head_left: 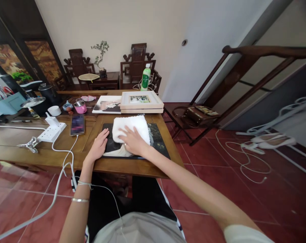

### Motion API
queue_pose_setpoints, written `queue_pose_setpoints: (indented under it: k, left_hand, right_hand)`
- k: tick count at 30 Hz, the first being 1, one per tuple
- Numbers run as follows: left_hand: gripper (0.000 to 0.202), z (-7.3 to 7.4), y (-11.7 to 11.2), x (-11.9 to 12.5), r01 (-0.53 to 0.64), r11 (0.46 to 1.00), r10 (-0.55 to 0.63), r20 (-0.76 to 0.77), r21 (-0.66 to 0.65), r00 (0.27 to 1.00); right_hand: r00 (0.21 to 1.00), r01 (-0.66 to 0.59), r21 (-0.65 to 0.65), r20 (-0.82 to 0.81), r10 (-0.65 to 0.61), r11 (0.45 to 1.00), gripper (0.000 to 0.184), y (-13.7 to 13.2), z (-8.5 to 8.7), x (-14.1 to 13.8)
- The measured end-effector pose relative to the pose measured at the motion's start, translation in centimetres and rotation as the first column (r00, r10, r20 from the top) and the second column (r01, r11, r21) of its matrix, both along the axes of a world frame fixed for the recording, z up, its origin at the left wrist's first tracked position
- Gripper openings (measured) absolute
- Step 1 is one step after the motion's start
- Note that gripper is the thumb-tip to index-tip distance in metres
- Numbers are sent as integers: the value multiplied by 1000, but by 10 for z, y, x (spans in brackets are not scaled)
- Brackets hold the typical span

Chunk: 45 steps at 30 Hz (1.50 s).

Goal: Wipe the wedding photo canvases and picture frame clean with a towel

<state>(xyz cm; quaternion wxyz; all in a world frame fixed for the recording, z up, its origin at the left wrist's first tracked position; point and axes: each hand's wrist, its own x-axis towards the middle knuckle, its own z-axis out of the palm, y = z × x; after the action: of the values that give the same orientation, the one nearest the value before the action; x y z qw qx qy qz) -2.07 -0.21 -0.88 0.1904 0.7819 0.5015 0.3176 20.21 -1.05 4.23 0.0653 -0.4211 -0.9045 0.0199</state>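
Note:
A dark photo panel (158, 143) lies flat near the front right of the wooden table, with a pale dress visible in its picture. Over its upper middle is spread a fluffy white cloth (140, 125). My right hand (133, 140) rests flat on that cloth, fingers spread, pressing its lower part against the panel. At the panel's left edge my left hand (100, 145) lies with its fingers stretched out on the border, holding nothing. The part of the picture under the cloth and my right hand is hidden.
Behind the panel sit stacked light wood frames (143, 110), a photo print (102, 101) and a green bottle (145, 78). To the left are a phone (77, 125), a white power strip (52, 131) with trailing cables, and a pink cup (80, 107). A wooden chair (179, 111) stands right.

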Motion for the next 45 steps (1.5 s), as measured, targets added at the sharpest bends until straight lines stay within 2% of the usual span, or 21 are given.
queue_pose_setpoints:
  k: [3,5,7,13,16,19,22,25,27,29,31,32,34,36,39,42,45]
  left_hand:
    - [47,-1,0,0,-9,1000,9,19,-5,1000]
    - [48,-1,0,0,-19,1000,19,36,-15,999]
    - [48,-1,-1,1,-29,999,30,48,-22,998]
    - [47,-1,-1,1,-15,1000,15,41,-6,999]
    - [46,-1,-1,2,-20,1000,20,32,-3,999]
    - [46,0,-1,3,-25,1000,25,10,-18,1000]
    - [46,1,-2,5,-28,999,28,14,-21,1000]
    - [47,5,-5,7,-32,999,34,62,-26,997]
    - [49,10,-9,8,-22,1000,24,140,-11,990]
    - [51,15,-15,9,4,999,-15,241,43,970]
    - [54,19,-20,8,3,996,-31,324,87,946]
    - [55,21,-22,8,-5,995,-31,348,101,937]
    - [56,23,-24,9,-21,993,-25,367,119,930]
    - [56,23,-25,9,-34,992,-10,346,121,938]
    - [54,22,-22,11,-32,996,11,256,81,967]
    - [49,18,-19,12,-30,998,20,160,61,987]
    - [43,15,-16,13,-26,998,18,121,58,992]
  right_hand:
    - [993,117,37,-18,-117,992,56,34,-2,-10]
    - [992,125,42,-37,-123,991,55,35,-4,-15]
    - [997,63,41,-43,-61,997,54,18,-6,-17]
    - [980,-183,-21,-82,181,983,49,-77,-5,-2]
    - [971,-218,-75,-113,208,973,50,-94,-2,19]
    - [987,-107,-60,-126,99,992,53,-78,-2,45]
    - [989,117,14,-88,-116,993,50,-43,-4,60]
    - [940,341,36,-45,-339,939,47,-10,-2,50]
    - [917,398,1,-29,-398,917,48,1,2,29]
    - [948,314,-28,-38,-315,949,50,0,5,2]
    - [994,91,-22,-66,-93,996,50,-11,5,-20]
    - [996,-35,-12,-81,34,999,49,-20,5,-28]
    - [967,-232,0,-111,230,973,46,-41,2,-31]
    - [939,-319,-21,-146,313,948,46,-60,0,-20]
    - [935,-315,-62,-194,298,947,50,-80,-4,14]
    - [961,-183,-37,-219,171,982,49,-82,-7,51]
    - [980,23,20,-200,-18,1000,43,-65,-13,74]
